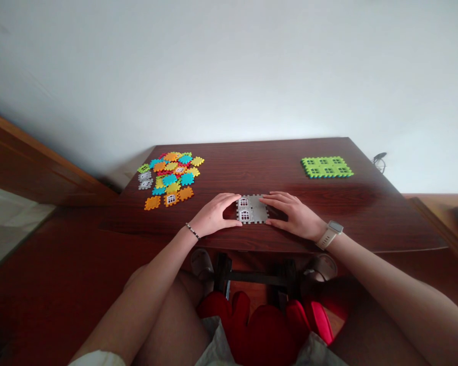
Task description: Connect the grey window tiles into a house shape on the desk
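Grasping the gray panel (258,215) between left hand (217,213) and right hand (295,214), I'm likely aligning it, next needing even pressure.

Grey windowed panel (256,212) between left hand (216,213) and right hand (296,214) on dark brown table (252,168)

Grey panel (259,212) with white windows (245,215), bright green slab (326,166), orange, yellow, turquoise and red tiles (169,180), brown wood-grained table (248,165)

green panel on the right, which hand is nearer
Right: the right hand is left of the green panel, closer to the person; the left hand is farther left, across the gray panel.
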The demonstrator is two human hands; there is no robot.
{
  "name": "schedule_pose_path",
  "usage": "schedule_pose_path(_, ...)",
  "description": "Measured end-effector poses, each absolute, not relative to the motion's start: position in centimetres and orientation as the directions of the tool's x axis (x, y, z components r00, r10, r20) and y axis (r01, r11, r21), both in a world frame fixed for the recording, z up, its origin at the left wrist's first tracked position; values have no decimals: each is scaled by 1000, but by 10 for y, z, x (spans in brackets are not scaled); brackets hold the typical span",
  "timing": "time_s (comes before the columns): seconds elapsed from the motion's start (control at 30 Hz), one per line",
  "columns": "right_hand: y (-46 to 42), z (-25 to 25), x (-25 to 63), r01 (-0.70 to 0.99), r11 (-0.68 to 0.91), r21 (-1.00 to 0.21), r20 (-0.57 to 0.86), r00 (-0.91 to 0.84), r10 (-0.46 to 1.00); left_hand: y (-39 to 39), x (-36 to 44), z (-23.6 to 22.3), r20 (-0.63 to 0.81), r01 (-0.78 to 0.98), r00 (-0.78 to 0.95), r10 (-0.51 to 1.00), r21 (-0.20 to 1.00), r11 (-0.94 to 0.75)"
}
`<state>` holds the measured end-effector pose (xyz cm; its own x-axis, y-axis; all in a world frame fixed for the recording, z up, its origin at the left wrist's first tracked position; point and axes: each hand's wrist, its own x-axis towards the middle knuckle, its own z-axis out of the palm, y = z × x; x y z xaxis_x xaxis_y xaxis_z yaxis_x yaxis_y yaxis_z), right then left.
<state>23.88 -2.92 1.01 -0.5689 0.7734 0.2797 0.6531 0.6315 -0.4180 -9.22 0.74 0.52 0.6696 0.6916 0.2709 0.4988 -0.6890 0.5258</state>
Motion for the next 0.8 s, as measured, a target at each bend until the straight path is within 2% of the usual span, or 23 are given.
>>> schedule_pose_path(0.33, -29, 6, 238, 662, 624, -415, 280, -559, 780, 9, -90, 7, 277, 486, 670, 689, 538, -689)
schedule_pose_path(0.6, -35, 6, 235, 690, 634, -349, 266, -575, 773, 3, -89, 10, 251, 526, 690, 679, 471, -708)
schedule_pose_path(0.8, -33, 3, 237, 681, 647, -343, 277, -584, 763, -1, -86, 8, 226, 571, 696, 682, 402, -716)
